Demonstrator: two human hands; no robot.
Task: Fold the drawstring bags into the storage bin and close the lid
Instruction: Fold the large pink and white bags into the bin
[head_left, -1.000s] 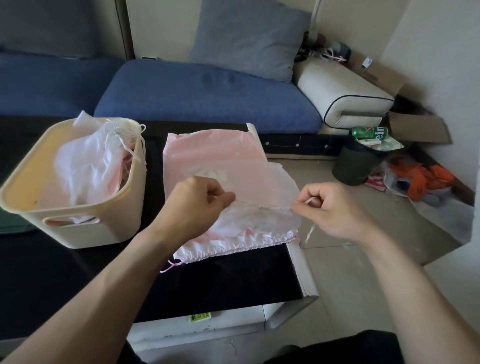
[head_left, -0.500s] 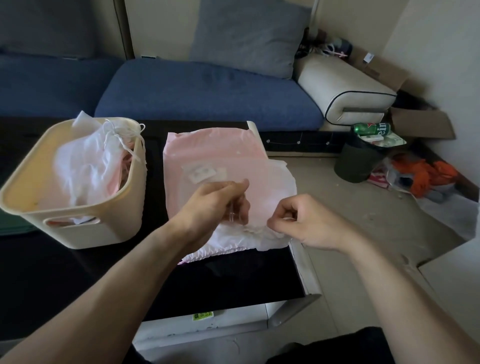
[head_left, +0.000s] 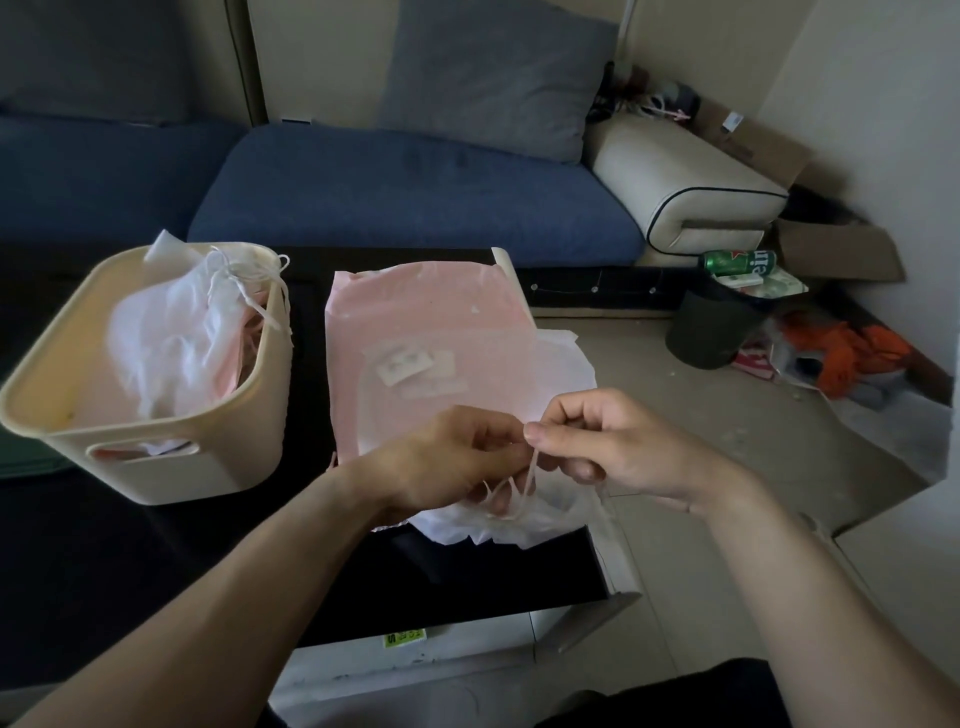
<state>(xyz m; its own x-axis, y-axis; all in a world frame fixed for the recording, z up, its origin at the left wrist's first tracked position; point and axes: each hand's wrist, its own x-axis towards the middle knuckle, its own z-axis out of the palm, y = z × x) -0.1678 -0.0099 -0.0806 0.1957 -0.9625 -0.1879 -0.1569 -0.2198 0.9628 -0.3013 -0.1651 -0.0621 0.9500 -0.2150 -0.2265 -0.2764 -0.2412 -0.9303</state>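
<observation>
Drawstring bags are still being folded: one white bag (head_left: 524, 512) is in both hands, not yet in the bin.

It sits at the near right corner of the black table (head_left: 156, 582), on top of a flat pink bag (head_left: 415, 312). The left hand (head_left: 457, 457) and right hand (head_left: 608, 441) are close together, each pinching the thin string (head_left: 522, 488); I think they are tidying or tying it, but the string is too small to tell for sure. The cream storage bin (head_left: 171, 467) stands just to the left, open, with other bags inside. I see no lid. Next, I think, the bag needs folding small and then a lift left into the bin.
</observation>
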